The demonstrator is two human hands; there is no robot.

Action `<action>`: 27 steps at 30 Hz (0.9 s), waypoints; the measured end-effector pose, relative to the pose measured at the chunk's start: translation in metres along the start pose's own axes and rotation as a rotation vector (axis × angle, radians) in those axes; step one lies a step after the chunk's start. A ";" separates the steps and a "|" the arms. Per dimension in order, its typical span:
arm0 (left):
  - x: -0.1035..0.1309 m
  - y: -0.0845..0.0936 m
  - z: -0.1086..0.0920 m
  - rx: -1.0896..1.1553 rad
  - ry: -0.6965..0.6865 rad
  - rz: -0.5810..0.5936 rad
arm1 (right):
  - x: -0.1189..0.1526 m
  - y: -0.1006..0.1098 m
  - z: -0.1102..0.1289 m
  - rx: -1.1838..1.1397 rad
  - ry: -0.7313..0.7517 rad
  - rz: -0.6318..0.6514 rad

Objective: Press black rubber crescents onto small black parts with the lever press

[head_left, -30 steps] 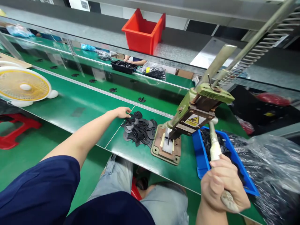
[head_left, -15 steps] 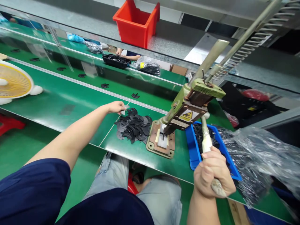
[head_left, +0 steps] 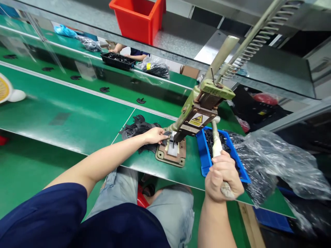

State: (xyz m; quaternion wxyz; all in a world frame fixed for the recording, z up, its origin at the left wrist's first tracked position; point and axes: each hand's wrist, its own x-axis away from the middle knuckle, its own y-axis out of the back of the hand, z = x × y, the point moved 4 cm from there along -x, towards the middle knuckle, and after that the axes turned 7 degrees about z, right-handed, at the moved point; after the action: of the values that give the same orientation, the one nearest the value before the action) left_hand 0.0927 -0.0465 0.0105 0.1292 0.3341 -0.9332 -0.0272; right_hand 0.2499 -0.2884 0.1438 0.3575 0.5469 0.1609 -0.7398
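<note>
Your right hand [head_left: 224, 177] is wrapped round the pale lever handle [head_left: 216, 146]; a slip or early pull there could bring the press down, I judge, before your other fingers are out. Just past the handle, the blue bin [head_left: 203, 156] stands close enough for your knuckles to knock it on a low stroke, and the loose plastic sheeting [head_left: 287, 162] beside it might snag your forearm.

Your left hand [head_left: 156, 135] pinches a dark curved piece [head_left: 165, 140] at the left edge of the base plate [head_left: 181, 155], near the black tool [head_left: 178, 137] under the press head [head_left: 192, 115]. That is the main pinch risk. A piece laid askew could be spoiled, and your wrist passes over the pile of pieces [head_left: 136, 129], so a sleeve-quick move could drag some across the tabletop [head_left: 77, 117]. Beyond, strays could slide towards the belt [head_left: 121, 94].
</note>
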 end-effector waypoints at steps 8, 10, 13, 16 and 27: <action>-0.020 -0.007 0.008 -0.075 0.034 0.024 | 0.003 -0.001 0.001 -0.004 -0.014 -0.035; -0.022 -0.006 0.008 -0.080 0.054 0.032 | 0.002 -0.001 0.001 -0.004 -0.027 -0.042; -0.024 -0.005 0.008 -0.089 0.113 0.058 | 0.002 -0.001 0.000 -0.007 -0.033 -0.051; -0.023 -0.005 0.006 -0.068 0.197 0.095 | 0.005 -0.001 -0.001 -0.016 -0.033 -0.073; -0.019 -0.012 -0.001 0.027 0.381 0.168 | -0.100 -0.002 0.005 -0.213 0.000 -0.146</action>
State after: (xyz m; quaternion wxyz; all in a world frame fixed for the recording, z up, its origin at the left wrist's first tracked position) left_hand 0.1143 -0.0433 0.0054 0.3008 0.2561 -0.9167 0.0600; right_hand 0.2596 -0.2548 0.2377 0.3589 0.4926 0.2781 -0.7424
